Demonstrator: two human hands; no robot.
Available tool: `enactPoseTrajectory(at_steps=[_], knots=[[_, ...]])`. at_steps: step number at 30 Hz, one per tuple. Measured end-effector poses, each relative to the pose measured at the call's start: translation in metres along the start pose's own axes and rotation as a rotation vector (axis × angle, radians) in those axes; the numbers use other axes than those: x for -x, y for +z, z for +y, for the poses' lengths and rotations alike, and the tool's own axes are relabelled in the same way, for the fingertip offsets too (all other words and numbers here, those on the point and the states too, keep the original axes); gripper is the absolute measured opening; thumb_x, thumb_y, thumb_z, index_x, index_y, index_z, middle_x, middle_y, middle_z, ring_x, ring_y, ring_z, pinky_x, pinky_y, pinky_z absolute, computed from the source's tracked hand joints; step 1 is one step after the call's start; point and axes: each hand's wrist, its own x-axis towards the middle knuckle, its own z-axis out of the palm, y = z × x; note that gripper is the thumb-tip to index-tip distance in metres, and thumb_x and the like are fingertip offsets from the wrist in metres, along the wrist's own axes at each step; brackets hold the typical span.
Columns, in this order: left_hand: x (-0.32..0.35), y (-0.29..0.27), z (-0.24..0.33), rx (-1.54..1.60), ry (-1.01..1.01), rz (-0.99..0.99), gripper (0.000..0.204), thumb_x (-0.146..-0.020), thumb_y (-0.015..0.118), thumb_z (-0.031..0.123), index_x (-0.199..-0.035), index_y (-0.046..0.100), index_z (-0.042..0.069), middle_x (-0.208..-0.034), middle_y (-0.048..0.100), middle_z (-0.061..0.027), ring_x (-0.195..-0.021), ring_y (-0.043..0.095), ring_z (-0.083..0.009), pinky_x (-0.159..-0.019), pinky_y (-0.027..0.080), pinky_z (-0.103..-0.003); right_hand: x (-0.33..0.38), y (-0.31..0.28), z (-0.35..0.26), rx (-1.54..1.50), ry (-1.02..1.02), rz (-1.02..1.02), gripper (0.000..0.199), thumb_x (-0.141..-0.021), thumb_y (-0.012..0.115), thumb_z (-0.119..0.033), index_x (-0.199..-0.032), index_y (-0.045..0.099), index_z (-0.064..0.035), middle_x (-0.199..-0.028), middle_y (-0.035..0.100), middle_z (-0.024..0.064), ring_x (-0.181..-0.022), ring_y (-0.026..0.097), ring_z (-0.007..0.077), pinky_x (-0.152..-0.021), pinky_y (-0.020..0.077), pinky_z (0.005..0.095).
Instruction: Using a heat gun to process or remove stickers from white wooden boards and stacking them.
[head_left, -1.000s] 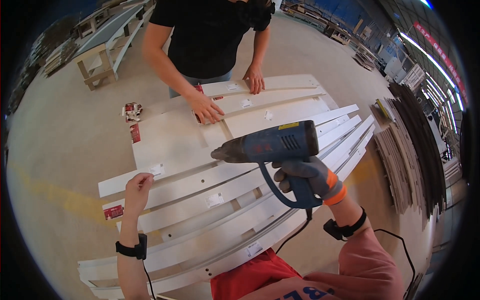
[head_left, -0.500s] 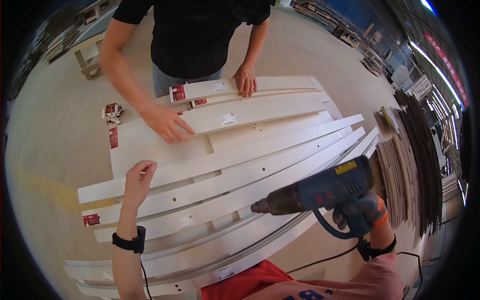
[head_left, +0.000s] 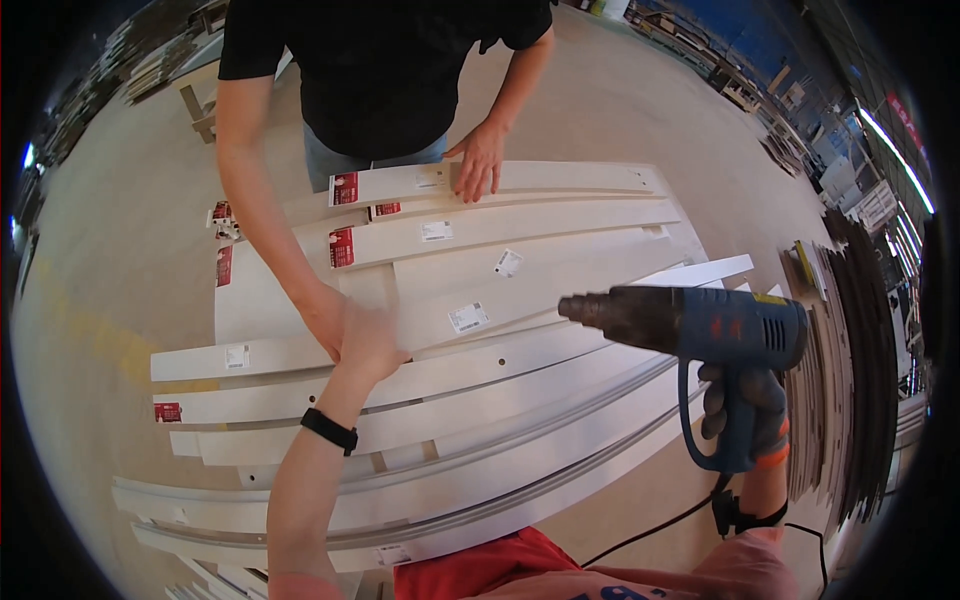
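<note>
In my right hand, which wears a dark glove with an orange cuff, is a blue heat gun. Its dark nozzle points left above the boards, and a cord hangs from the grip. My left hand is bare and smeared by motion over a white board. It meets or overlaps a co-worker's hand, and its fingers cannot be made out. The co-worker's other hand rests on the farthest white board. A white label lies on a board right of my left hand.
Several long white boards lie side by side, some with red labels. The co-worker, in a black shirt, stands across from me. Stacked dark planks stand at the right. A wooden stand is at the far left.
My left hand has moved right, from above the boards' left side to the co-worker's hand. The heat gun has shifted right and sits more level. A far board has shifted, showing its red label.
</note>
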Motion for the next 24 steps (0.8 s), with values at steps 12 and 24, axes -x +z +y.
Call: enactPoseTrajectory(at_steps=[12,24], knots=[[0.2,0.023,-0.164,0.25,-0.275,0.75,0.03,-0.083,0.063,0.004,-0.113,0.061,0.0,-0.117,0.059,-0.016,-0.111,0.053,-0.0359,-0.096,0.043,-0.042,0.012,-0.165,-0.03,0.853,-0.304,1.074,0.03,-0.092,0.059,-0.037,-0.103,0.065,-0.0099,-0.078,0.061,-0.0019,-0.058,0.054,0.0079,-0.05,0.0413,0.0227],[-0.143,0.0,-0.155,0.786,-0.151,0.816,0.048,-0.086,0.064,0.021,-0.126,0.051,-0.004,-0.116,0.061,-0.0208,-0.097,0.062,-0.0323,-0.077,0.053,-0.041,-0.045,-0.085,-0.107,0.336,-0.214,0.376,0.024,-0.089,0.063,-0.04,-0.096,0.064,-0.0165,-0.08,0.056,-0.0098,-0.067,0.048,0.0036,-0.056,0.0348,0.0196]])
